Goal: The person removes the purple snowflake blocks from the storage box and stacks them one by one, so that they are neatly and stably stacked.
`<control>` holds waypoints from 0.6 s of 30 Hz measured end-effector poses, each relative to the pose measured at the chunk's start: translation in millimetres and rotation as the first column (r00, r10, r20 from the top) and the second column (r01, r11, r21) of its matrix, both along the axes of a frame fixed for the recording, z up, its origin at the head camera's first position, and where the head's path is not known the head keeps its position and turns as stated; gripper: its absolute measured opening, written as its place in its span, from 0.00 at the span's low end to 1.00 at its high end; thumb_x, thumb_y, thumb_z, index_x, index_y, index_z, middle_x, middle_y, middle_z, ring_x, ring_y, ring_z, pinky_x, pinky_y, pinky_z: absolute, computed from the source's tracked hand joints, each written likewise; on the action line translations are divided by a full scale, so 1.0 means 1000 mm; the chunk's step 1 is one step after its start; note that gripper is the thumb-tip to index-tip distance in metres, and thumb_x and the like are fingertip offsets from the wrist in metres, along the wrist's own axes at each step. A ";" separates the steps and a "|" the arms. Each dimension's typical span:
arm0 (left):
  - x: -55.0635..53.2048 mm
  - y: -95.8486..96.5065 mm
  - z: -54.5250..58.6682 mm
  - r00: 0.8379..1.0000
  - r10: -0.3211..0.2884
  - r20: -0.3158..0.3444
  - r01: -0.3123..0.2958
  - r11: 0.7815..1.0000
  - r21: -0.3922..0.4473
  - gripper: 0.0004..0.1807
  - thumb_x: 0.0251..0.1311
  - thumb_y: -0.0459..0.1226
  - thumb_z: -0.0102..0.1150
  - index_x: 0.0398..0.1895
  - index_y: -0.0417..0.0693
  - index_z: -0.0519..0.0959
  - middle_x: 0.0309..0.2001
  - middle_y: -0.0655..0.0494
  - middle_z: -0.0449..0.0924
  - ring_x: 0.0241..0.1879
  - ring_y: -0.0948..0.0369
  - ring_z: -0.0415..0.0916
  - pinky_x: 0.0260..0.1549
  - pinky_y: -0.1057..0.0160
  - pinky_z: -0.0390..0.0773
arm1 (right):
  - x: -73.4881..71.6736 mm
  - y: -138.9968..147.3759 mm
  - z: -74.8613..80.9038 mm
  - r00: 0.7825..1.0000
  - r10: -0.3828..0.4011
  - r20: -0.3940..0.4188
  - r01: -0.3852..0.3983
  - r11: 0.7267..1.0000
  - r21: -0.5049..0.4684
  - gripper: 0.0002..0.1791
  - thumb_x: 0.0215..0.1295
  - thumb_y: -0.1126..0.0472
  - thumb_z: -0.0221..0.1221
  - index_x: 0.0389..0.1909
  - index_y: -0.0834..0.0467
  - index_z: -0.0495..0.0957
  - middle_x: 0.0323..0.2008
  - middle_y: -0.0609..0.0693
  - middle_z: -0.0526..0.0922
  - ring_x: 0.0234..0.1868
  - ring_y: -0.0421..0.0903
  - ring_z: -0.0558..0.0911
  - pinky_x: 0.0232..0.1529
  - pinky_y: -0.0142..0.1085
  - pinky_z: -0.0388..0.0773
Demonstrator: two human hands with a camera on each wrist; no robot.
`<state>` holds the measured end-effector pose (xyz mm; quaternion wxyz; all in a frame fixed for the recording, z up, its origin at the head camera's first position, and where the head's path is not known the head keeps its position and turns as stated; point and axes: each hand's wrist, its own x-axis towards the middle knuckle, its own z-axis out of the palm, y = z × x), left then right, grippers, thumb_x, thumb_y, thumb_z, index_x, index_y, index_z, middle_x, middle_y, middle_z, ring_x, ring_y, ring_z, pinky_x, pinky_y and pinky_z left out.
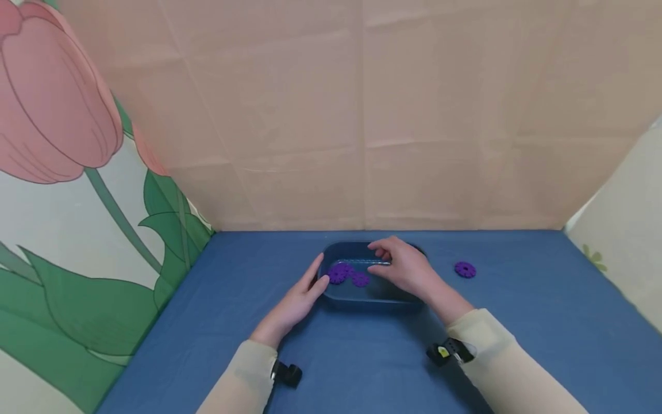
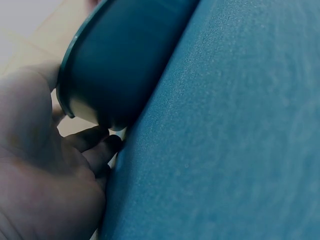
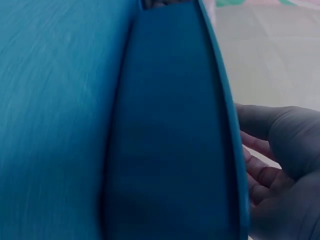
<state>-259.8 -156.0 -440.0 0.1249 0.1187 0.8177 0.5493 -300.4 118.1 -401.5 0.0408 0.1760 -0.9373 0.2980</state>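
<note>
Table (image 1: 331, 356): blue-covered and broad; its flat top likely keeps what lies on it from sliding.
Tub (image 1: 369, 305): dark blue, upright on the table, long side across the wearer's front; that placing probably leaves its open top within easy reach of both sides.
Right hand (image 1: 405, 265): above the tub's right half, thumb and forefinger spread apart, other fingers bent, nothing visible between them; the height seems to keep it clear of the rim.
Left hand (image 1: 304, 293): at the tub's left end, fingers stretched along the outside, thumb by the near corner; not clenched, apparently steadying the tub.
Purple discs (image 1: 338, 272): inside the tub towards its left end, bunched and partly overlapping, so the exact count is hard to tell; the walls keep them together.
Lone disc (image 1: 465, 269): flat on the table, right of the tub and apart from it.
Head view: alone shows the tub's inside and every disc.
Left wrist view: adds the tub's outer wall and the left fingertips low beside it, near the table, hidden from above.
Right wrist view: adds the tub's long wall side-on, with the right hand beyond the rim; no disc shows there.
</note>
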 end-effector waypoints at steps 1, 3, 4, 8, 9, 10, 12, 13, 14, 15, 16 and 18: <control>0.000 0.000 0.000 1.000 0.003 0.004 -0.003 1.000 -0.002 0.36 0.65 0.65 0.45 0.73 0.86 0.43 0.76 0.73 0.40 0.75 0.61 0.36 0.69 0.42 0.43 | -0.001 -0.005 -0.001 1.000 0.008 0.001 -0.008 1.000 0.008 0.27 0.58 0.47 0.69 0.58 0.48 0.77 0.49 0.49 0.78 0.48 0.47 0.77 0.48 0.46 0.75; 0.000 0.000 0.000 1.000 0.007 0.009 -0.007 1.000 0.000 0.36 0.64 0.66 0.45 0.73 0.87 0.43 0.76 0.73 0.40 0.75 0.60 0.36 0.69 0.42 0.42 | -0.004 -0.014 -0.003 1.000 0.024 0.000 -0.024 0.999 0.024 0.27 0.58 0.48 0.69 0.58 0.48 0.77 0.48 0.49 0.78 0.49 0.48 0.77 0.49 0.47 0.75; -0.001 0.000 0.000 1.000 0.008 0.011 -0.008 1.000 -0.002 0.36 0.64 0.66 0.45 0.73 0.87 0.43 0.76 0.73 0.41 0.75 0.60 0.37 0.69 0.41 0.42 | -0.005 -0.019 -0.005 1.000 0.026 0.000 -0.026 0.999 0.032 0.27 0.57 0.48 0.70 0.57 0.48 0.78 0.48 0.48 0.79 0.49 0.48 0.78 0.49 0.46 0.76; 0.000 0.000 0.000 1.000 0.007 0.014 -0.007 1.000 0.001 0.36 0.64 0.66 0.45 0.73 0.88 0.43 0.76 0.72 0.42 0.75 0.59 0.38 0.68 0.39 0.42 | -0.010 -0.033 -0.013 0.998 0.062 -0.014 -0.062 0.997 0.048 0.27 0.56 0.48 0.71 0.57 0.50 0.79 0.48 0.49 0.80 0.51 0.49 0.79 0.50 0.48 0.76; 0.000 0.000 0.000 1.000 0.005 0.015 -0.005 1.000 -0.001 0.36 0.65 0.66 0.44 0.73 0.88 0.43 0.76 0.72 0.42 0.75 0.59 0.38 0.68 0.39 0.42 | -0.011 -0.036 -0.015 0.997 0.074 -0.018 -0.073 0.996 0.050 0.28 0.56 0.49 0.71 0.57 0.50 0.79 0.48 0.49 0.80 0.51 0.49 0.79 0.51 0.48 0.76; 0.000 0.000 0.000 1.000 0.002 0.013 -0.002 1.000 0.001 0.36 0.65 0.66 0.44 0.73 0.88 0.43 0.76 0.72 0.42 0.75 0.59 0.38 0.68 0.39 0.42 | -0.012 -0.039 -0.017 0.997 0.080 -0.020 -0.079 0.996 0.051 0.28 0.56 0.49 0.71 0.57 0.50 0.79 0.49 0.49 0.80 0.51 0.49 0.79 0.52 0.48 0.76; 0.000 -0.001 0.000 1.000 0.000 0.013 0.000 1.000 0.004 0.36 0.65 0.66 0.44 0.73 0.88 0.43 0.76 0.71 0.42 0.75 0.59 0.38 0.68 0.39 0.42 | -0.014 -0.044 -0.022 0.995 0.096 -0.029 -0.094 0.994 0.058 0.28 0.56 0.50 0.71 0.58 0.51 0.79 0.50 0.50 0.80 0.52 0.49 0.79 0.53 0.48 0.75; 0.001 -0.001 0.001 1.000 -0.002 0.015 0.002 1.000 0.005 0.36 0.65 0.66 0.44 0.73 0.88 0.43 0.76 0.71 0.41 0.75 0.58 0.38 0.68 0.38 0.42 | -0.015 -0.046 -0.024 0.994 0.100 -0.033 -0.097 0.993 0.062 0.29 0.55 0.50 0.71 0.58 0.52 0.79 0.51 0.50 0.80 0.53 0.49 0.79 0.54 0.48 0.75; 0.001 -0.001 0.001 1.000 -0.001 0.016 0.001 1.000 0.006 0.35 0.65 0.66 0.44 0.73 0.88 0.43 0.76 0.71 0.42 0.75 0.59 0.38 0.68 0.38 0.43 | -0.016 -0.048 -0.026 0.994 0.100 -0.033 -0.098 0.993 0.066 0.29 0.55 0.50 0.72 0.58 0.51 0.79 0.51 0.50 0.80 0.53 0.49 0.78 0.55 0.48 0.74; 0.001 -0.001 0.001 1.000 0.000 0.017 -0.001 1.000 0.007 0.35 0.65 0.66 0.44 0.73 0.88 0.44 0.76 0.72 0.42 0.75 0.59 0.38 0.68 0.38 0.43 | -0.017 -0.050 -0.028 0.994 0.106 -0.036 -0.104 0.992 0.071 0.29 0.55 0.50 0.72 0.58 0.51 0.79 0.52 0.50 0.80 0.53 0.49 0.78 0.55 0.48 0.74; 0.001 -0.001 0.001 1.000 0.003 0.019 -0.004 1.000 0.008 0.35 0.65 0.66 0.45 0.72 0.89 0.44 0.76 0.72 0.42 0.75 0.59 0.38 0.68 0.39 0.43 | -0.017 -0.052 -0.029 0.994 0.105 -0.035 -0.102 0.992 0.076 0.29 0.55 0.50 0.72 0.59 0.51 0.79 0.52 0.50 0.79 0.54 0.49 0.78 0.56 0.48 0.73; 0.001 -0.001 0.001 1.000 0.007 0.019 -0.007 1.000 0.011 0.35 0.65 0.65 0.45 0.72 0.89 0.44 0.75 0.73 0.42 0.75 0.60 0.38 0.68 0.39 0.44 | -0.019 -0.055 -0.031 0.993 0.110 -0.035 -0.107 0.991 0.082 0.30 0.55 0.50 0.72 0.59 0.52 0.79 0.53 0.50 0.79 0.55 0.49 0.77 0.57 0.48 0.72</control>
